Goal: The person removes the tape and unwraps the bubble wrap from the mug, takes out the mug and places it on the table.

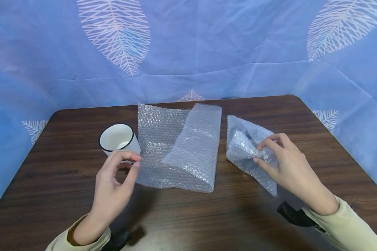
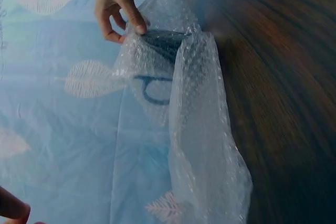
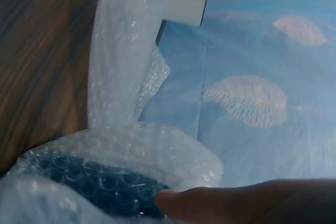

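Note:
My right hand (image 1: 284, 164) pinches a crumpled piece of bubble wrap (image 1: 238, 148) between thumb and fingers at the table's right. Through that wrap, the left wrist view shows a dark-edged curved handle (image 2: 155, 102), apparently a mug's; most of its body is covered. My left hand (image 1: 114, 188) hovers just in front of a white enamel mug (image 1: 120, 137) with a dark rim, on the left. Its fingers are loosely bent, thumb tip near a fingertip, with nothing visible between them. Beside the mug lies a larger bubble wrap sheet (image 1: 160, 139), its right part folded over.
A dark brown wooden table (image 1: 188, 219) carries everything. Blue fabric with white leaf prints (image 1: 223, 42) hangs behind it and along both sides. Dark straps (image 1: 293, 214) sit at both wrists.

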`<state>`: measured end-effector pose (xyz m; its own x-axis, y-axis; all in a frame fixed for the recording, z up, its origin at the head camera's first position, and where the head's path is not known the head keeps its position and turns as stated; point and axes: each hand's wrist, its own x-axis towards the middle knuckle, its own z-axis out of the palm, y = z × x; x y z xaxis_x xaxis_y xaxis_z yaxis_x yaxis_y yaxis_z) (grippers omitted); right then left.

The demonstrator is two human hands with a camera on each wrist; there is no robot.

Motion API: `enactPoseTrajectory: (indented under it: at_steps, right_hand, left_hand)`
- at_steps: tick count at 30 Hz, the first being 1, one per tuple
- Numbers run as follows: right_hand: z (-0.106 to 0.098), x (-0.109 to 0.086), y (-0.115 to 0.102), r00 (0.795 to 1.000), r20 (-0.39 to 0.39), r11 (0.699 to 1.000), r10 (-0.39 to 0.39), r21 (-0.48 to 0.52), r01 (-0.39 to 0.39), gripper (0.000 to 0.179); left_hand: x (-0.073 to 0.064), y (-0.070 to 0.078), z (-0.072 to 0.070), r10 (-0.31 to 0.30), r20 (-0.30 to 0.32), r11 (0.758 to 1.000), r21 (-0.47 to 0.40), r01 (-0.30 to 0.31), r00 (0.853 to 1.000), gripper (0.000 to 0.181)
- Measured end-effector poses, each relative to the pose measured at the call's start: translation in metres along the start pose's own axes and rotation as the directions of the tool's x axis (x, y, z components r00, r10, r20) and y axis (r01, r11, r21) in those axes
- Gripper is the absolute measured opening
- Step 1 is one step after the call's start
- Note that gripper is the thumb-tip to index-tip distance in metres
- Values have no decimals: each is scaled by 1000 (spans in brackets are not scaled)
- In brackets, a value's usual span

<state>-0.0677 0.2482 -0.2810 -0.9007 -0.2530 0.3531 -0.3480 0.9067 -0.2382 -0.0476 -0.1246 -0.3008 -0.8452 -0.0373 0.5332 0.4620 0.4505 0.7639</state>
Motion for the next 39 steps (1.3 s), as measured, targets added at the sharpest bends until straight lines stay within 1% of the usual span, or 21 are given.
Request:
enactPoseTrajectory:
  at_steps: [1,4,6,9,12,15,18,20,23,25,28,29,30,32,33,36,38,39]
  right_hand:
    - [-1,-1,-2,1000,1,1000,-9,-4,9,29]
    - [-2,-5,-8,999,-10,999,-46,-15,46,29]
    - [-3,-8,-12,997,-21,997,-76,-23,76,30]
    - [-4,-12,-18,994,-18,994,-106,-27,106,33]
    - [-5,-15,-23,992,-5,992,-124,-35,124,32]
    - [-6,-17,-27,990,-3,989,-144,-38,143,31]
    - [-6,-17,-31,985,-28,985,-172,-37,171,31]
    - [-5,-18,-35,981,-46,982,-188,-33,186,31]
    - [-2,-17,-40,977,-73,979,-201,-6,202,34]
    - [1,-17,-43,975,-89,978,-204,23,207,39]
    - [6,-16,-45,973,-114,975,-198,78,208,43]
    - [7,-16,-46,973,-125,973,-196,95,209,42]
    - [8,-15,-46,971,-135,971,-196,109,211,40]
    - [11,-14,-45,969,-154,968,-195,132,215,32]
    - [11,-14,-44,967,-165,965,-197,142,220,28]
    - [12,-12,-41,963,-174,961,-204,152,231,25]
    - [11,-10,-39,966,-159,963,-204,147,227,25]
    - [10,-8,-38,968,-145,965,-205,134,225,27]
  left_hand:
    - [0,1,3,29,12,1000,9,-29,1000,17]
    - [1,3,11,85,59,996,21,-87,995,18]
    - [2,5,16,108,95,994,17,-110,990,20]
    - [2,7,25,127,148,992,5,-129,981,21]
    - [1,8,34,129,205,991,-1,-132,970,22]
    - [-1,12,45,127,272,991,-6,-131,954,19]
    - [-2,18,58,134,347,989,7,-146,928,16]
    - [-2,24,66,145,400,986,20,-167,905,19]
    - [0,32,78,172,467,977,32,-211,867,30]
    - [2,37,86,192,502,971,28,-239,843,36]
    - [4,42,98,232,538,955,33,-295,811,43]
    - [5,43,101,240,548,950,38,-310,801,45]
    - [5,44,104,244,555,945,47,-323,795,47]
    - [6,44,109,251,559,937,63,-343,790,50]
    - [6,44,112,253,555,935,69,-347,792,52]
    - [7,43,119,266,530,932,73,-356,805,59]
    - [10,43,123,278,513,930,70,-362,812,61]
    - [11,42,126,284,508,928,68,-367,813,62]
